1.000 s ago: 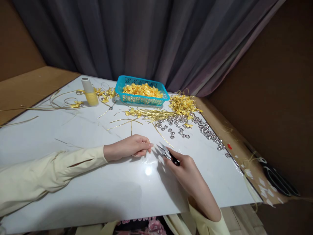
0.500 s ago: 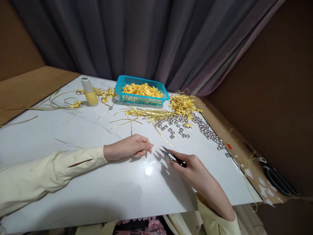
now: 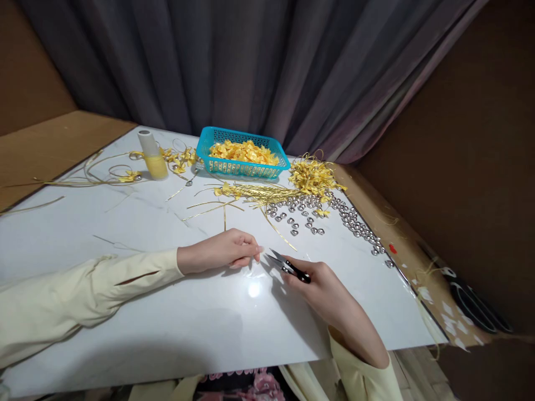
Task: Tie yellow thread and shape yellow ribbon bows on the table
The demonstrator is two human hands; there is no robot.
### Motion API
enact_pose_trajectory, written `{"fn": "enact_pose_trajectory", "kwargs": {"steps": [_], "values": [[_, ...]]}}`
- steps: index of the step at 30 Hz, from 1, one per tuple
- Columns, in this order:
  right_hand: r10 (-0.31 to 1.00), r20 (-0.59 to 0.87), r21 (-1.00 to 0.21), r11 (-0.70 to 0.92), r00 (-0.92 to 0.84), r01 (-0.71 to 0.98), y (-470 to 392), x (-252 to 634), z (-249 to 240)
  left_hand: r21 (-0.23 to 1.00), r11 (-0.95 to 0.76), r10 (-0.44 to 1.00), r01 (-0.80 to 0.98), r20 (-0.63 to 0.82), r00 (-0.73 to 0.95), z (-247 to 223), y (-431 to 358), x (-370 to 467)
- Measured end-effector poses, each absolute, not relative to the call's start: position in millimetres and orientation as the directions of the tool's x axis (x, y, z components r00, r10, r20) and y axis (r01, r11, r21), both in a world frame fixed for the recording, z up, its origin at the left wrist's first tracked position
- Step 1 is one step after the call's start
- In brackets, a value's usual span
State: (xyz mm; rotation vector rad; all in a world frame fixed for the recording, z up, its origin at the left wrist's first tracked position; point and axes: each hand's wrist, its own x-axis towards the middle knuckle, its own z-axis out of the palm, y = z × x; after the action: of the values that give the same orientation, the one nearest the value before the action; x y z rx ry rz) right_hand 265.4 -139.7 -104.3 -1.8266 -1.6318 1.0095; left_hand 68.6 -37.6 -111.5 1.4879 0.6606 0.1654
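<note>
My left hand rests low over the white tabletop, its thumb and fingertips pinched together. Whatever lies in that pinch is too small or hidden to name. Black-handled thread snips are gripped in my right hand, their two blades parted. The blade tips point left and sit just right of my left fingertips, without visible contact. Beyond my hands lie a bundle of gold cords, a pile of yellow ribbon bows and many silver beads.
A turquoise basket of yellow bows stands at the back. Left of it is a spool of yellow thread with a grey-white top, near loose cords. A needle-like piece lies left. Large black-handled scissors lie on the right side board.
My right hand has moved left and slightly up, bringing the open snips closer to my left fingertips. My left hand has stayed in place.
</note>
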Motion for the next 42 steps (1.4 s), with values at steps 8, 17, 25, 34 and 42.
{"fn": "enact_pose_trajectory", "kwargs": {"steps": [8,17,25,34,42], "values": [[0.978,-0.206,-0.771,-0.146,-0.025,0.62,-135.8,254.9,-104.3,0.95,0.056,0.44,0.308,-0.3,0.846,-112.6,-39.8,67.7],[0.988,-0.153,-0.764,-0.128,0.014,0.632,-134.6,249.8,-102.1,0.957,0.02,0.427,0.29,-0.27,0.863,-112.8,-40.4,67.0],[0.991,-0.132,-0.75,-0.101,0.002,0.654,-136.7,252.1,-100.3,0.957,0.033,0.456,0.287,-0.27,0.848,-107.6,-38.8,68.5],[0.993,-0.115,-0.756,-0.094,0.01,0.648,-137.9,252.4,-101.3,0.968,0.013,0.47,0.249,-0.226,0.853,-116.8,-35.9,67.5],[0.993,-0.114,-0.778,-0.097,0.014,0.621,-138.6,241.4,-102.2,0.939,-0.198,0.459,0.279,-0.163,0.873,-111.1,-37.4,65.9]]}}
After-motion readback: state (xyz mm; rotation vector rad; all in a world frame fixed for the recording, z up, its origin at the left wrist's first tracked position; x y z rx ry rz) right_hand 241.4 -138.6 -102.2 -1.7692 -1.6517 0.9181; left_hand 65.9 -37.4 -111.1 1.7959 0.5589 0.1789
